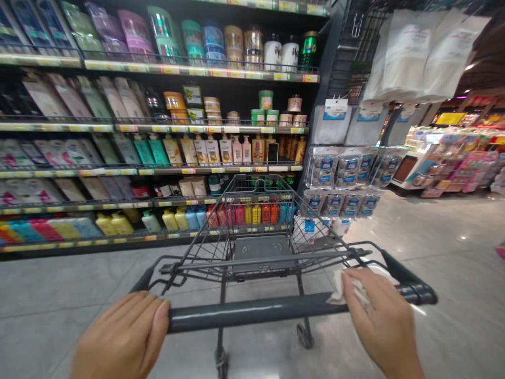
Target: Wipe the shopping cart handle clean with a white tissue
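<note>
A dark grey shopping cart (260,252) stands in front of me, its wire basket pointing at the shelves. My left hand (122,331) is wrapped round the left part of the cart's handlebar (256,313). Toward the right end of the bar, my right hand (381,316) is closed round a crumpled white tissue (337,289) and rests on the handlebar. Part of the tissue sticks out by the thumb; the rest is hidden in the fingers.
Shelves (205,68) of bottles and jars run across the left and middle, close beyond the cart. Packaged goods hang on a rack (325,171) at the shelf end. On the right, shiny tiled floor (445,237) leads to a display of colourful packages (453,152).
</note>
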### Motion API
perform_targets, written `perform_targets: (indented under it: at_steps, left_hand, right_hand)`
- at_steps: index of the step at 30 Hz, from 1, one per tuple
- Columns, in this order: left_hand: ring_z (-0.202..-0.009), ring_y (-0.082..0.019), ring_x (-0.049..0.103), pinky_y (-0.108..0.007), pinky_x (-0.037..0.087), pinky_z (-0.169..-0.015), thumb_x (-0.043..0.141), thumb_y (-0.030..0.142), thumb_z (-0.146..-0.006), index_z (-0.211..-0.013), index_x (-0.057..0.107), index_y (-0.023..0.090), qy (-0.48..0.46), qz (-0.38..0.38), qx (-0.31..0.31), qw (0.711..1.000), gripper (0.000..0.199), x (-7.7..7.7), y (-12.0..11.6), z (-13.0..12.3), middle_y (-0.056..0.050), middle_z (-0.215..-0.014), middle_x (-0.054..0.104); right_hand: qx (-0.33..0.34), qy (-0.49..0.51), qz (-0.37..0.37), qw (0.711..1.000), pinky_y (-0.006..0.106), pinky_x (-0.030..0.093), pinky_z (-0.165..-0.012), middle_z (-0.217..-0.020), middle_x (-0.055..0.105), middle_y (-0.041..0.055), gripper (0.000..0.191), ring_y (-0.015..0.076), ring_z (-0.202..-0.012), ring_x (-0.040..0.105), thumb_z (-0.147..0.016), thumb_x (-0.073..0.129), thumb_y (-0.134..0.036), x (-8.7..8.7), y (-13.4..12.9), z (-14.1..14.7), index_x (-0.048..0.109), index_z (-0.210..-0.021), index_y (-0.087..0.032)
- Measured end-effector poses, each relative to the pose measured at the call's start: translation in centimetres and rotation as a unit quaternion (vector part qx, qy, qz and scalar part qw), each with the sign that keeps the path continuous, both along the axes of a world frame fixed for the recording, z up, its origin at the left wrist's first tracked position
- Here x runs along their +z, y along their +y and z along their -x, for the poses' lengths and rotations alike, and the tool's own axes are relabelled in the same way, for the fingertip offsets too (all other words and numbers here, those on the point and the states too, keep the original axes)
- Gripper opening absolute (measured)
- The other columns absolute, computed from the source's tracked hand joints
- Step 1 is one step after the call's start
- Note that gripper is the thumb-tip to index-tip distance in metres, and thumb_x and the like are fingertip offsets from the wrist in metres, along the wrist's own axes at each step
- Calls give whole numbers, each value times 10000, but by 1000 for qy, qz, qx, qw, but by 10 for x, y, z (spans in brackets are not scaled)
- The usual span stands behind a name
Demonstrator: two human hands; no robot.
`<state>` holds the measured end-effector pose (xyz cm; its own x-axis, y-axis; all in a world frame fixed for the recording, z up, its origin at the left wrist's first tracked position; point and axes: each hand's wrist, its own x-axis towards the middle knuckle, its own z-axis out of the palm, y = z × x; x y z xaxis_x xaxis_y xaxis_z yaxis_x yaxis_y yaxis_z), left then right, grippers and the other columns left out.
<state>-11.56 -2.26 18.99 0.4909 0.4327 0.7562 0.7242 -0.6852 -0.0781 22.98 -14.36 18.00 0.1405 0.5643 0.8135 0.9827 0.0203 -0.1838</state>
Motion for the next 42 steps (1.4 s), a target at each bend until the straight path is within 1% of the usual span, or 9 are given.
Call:
perform_targets:
  at_steps: [5, 10, 14, 17, 23, 29, 34, 38, 42]
  left_hand:
    - [-533, -196, 538, -343, 394, -591, 340, 223, -873, -557, 517, 214, 75, -63, 58, 993, 362, 7, 25, -16, -21, -530, 583]
    - [-530, -186, 533, -326, 380, -593, 343, 181, -861, -563, 528, 204, 83, -53, 73, 992, 352, 3, 20, -15, -13, -513, 563]
    - [-514, -175, 532, -313, 380, -599, 331, 171, -858, -547, 528, 201, 92, -52, 84, 991, 369, 5, 18, -12, -16, -494, 556]
    - [-499, -163, 531, -302, 380, -597, 334, 164, -850, -521, 517, 198, 89, -65, 80, 991, 378, 4, 25, -7, -15, -481, 553]
    - [-490, -172, 540, -307, 391, -586, 362, 167, -828, -534, 554, 186, 73, -95, 67, 991, 352, 4, 37, 1, -34, -501, 588]
    - [-501, -176, 548, -315, 385, -592, 359, 177, -820, -527, 563, 186, 63, -77, 78, 992, 358, 2, 35, 2, -43, -506, 592]
    - [-508, -178, 540, -318, 368, -593, 365, 187, -823, -528, 562, 181, 61, -77, 85, 992, 355, -1, 35, -1, -49, -516, 596]
    - [-487, -169, 519, -316, 356, -592, 375, 194, -822, -507, 549, 184, 55, -79, 102, 990, 360, -1, 32, -7, -41, -483, 569]
    - [-470, -169, 505, -316, 356, -583, 374, 192, -816, -477, 519, 186, 41, -92, 103, 990, 369, -1, 30, -12, -40, -458, 549]
  right_hand:
    - [19, 21, 72, 997, 291, 345, -614, -671, 597, 35, 171, 181, -642, 552, -853, 423, -203, 9, 37, 51, 572, -771, -191]
    - [60, 18, 149, 987, 310, 335, -606, -717, 589, 21, 112, 193, -671, 540, -832, 484, -244, 19, 62, 124, 536, -736, -217]
    - [146, -24, 178, 973, 308, 365, -585, -812, 591, 36, 174, 206, -757, 533, -845, 505, -394, 26, 72, 170, 542, -835, -224]
    - [181, -72, 178, 965, 304, 386, -599, -856, 586, 39, 206, 211, -807, 526, -830, 546, -389, 26, 77, 183, 542, -950, -222]
    - [134, -87, 134, 978, 309, 363, -664, -783, 580, 28, 201, 188, -737, 501, -892, 446, -343, 16, 67, 148, 577, -808, -215]
    - [3, -80, 84, 993, 339, 352, -857, -680, 586, 38, 252, 175, -707, 510, -887, 440, -282, 8, 14, 44, 593, -710, -191]
    - [-72, -66, 44, 994, 392, 344, -924, -762, 651, 71, 255, 209, -780, 560, -877, 427, -305, 0, -17, -30, 623, -769, -181]
    - [-123, -24, -4, 992, 379, 388, -877, -865, 667, 109, 310, 223, -808, 578, -864, 407, -243, -6, -14, -34, 615, -1061, -124]
    - [-90, 25, 0, 996, 341, 406, -791, -840, 655, 98, 262, 228, -840, 563, -847, 432, -208, -6, 5, 18, 653, -968, -135]
